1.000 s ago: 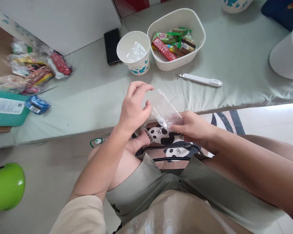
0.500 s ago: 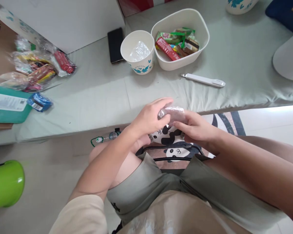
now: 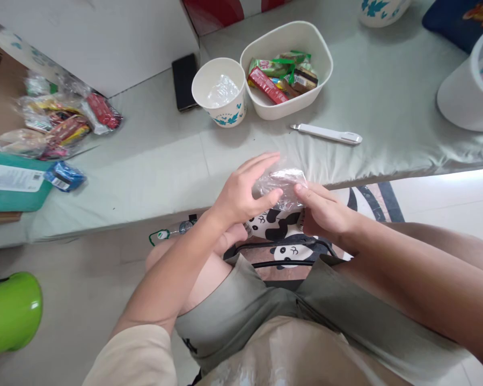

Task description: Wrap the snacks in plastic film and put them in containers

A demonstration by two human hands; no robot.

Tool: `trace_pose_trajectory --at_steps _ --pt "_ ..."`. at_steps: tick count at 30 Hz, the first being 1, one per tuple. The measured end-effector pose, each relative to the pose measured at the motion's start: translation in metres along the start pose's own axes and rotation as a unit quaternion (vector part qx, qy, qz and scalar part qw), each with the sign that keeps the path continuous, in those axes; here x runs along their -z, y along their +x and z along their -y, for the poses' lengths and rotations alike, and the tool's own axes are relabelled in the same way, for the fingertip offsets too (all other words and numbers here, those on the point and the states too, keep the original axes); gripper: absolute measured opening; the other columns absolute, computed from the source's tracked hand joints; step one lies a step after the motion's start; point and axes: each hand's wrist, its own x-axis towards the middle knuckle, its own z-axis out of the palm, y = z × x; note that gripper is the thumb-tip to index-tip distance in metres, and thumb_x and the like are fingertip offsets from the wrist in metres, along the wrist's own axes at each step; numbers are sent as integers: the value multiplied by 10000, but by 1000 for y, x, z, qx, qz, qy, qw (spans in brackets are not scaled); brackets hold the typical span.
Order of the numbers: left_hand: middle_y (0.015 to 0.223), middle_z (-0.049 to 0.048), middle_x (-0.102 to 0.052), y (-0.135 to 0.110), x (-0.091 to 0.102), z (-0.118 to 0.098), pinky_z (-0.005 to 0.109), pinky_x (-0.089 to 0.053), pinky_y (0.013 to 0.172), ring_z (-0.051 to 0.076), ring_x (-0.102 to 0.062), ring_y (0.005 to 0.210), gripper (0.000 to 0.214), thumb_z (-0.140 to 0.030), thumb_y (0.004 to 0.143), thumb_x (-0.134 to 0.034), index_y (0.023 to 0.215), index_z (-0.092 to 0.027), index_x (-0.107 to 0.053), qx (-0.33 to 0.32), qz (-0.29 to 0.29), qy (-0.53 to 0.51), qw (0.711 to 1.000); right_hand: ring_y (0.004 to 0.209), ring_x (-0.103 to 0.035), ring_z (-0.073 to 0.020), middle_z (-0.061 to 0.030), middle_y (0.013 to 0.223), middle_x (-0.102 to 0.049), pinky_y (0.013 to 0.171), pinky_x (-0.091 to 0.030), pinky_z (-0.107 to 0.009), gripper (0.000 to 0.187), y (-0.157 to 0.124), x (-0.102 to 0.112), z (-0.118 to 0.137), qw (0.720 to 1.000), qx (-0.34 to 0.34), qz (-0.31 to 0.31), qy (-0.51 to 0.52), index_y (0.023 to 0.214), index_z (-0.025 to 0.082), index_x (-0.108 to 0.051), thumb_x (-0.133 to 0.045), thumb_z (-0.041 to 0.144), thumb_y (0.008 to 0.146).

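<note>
A clear plastic bag, thin and crinkled, hangs between my hands just past the table's front edge. My right hand pinches the right side of it between thumb and fingers. My left hand is at the bag's left side, thumb and fingers spread apart around the film; whether a fingertip touches it I cannot tell. Beyond them stands a white paper cup with blue leaves, and crumpled clear plastic lies inside. Right beside the cup, a white tub contains several wrapped snacks.
A white utility knife lies in front of the tub, and a black phone behind the cup. Packaged snacks and a blue packet are at left. A white container stands right. A green bin is on the floor.
My left fingers have spread apart, and the bunched plastic bag is now fuller and more opened out. My right hand keeps its pinch. The view has shifted slightly.
</note>
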Motion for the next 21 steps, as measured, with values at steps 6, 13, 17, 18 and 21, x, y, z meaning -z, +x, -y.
trace_pose_trajectory --at_steps 6,13,17,18,21 --pt "1276 62 -760 1 -6 -5 343 -547 1034 196 -718 1130 437 -148 885 -542 1297 -197 -678 108 14 -54 993 1083 -633 -288 -85 1074 -680 983 -531 -481 386 3 3 1 987 76 -82 -119 1126 243 -641 -540 579 965" --pt "1219 97 -761 5 -9 -2 321 -575 947 206 -721 1117 349 -262 911 -602 1241 -166 -663 156 9 -253 955 1156 -583 -293 -107 1217 -606 1075 -478 -506 389 11 8 0 949 138 -181 -218 1234 257 -525 -652 396 894" --pt "1188 102 -758 8 -14 0 299 -592 872 199 -730 1035 472 -384 843 -750 1246 -172 -624 165 -12 -271 948 1182 -582 -297 -120 1211 -612 1086 -467 -537 312 15 3 -4 960 151 -125 -198 1234 258 -527 -493 453 993" --pt "1182 100 -758 9 -13 1 292 -591 861 193 -730 1028 463 -355 839 -749 1244 -172 -621 174 -27 -257 950 1181 -579 -298 -126 1218 -608 1070 -475 -532 320 17 3 -4 956 165 -137 -199 1232 253 -527 -494 459 989" --pt "1166 92 -765 11 -7 5 285 -588 860 189 -733 1050 407 -229 832 -685 1231 -169 -629 193 -55 -211 957 1210 -567 -301 -148 1311 -577 1017 -506 -498 436 28 7 0 931 218 -203 -212 1278 241 -510 -617 445 908"
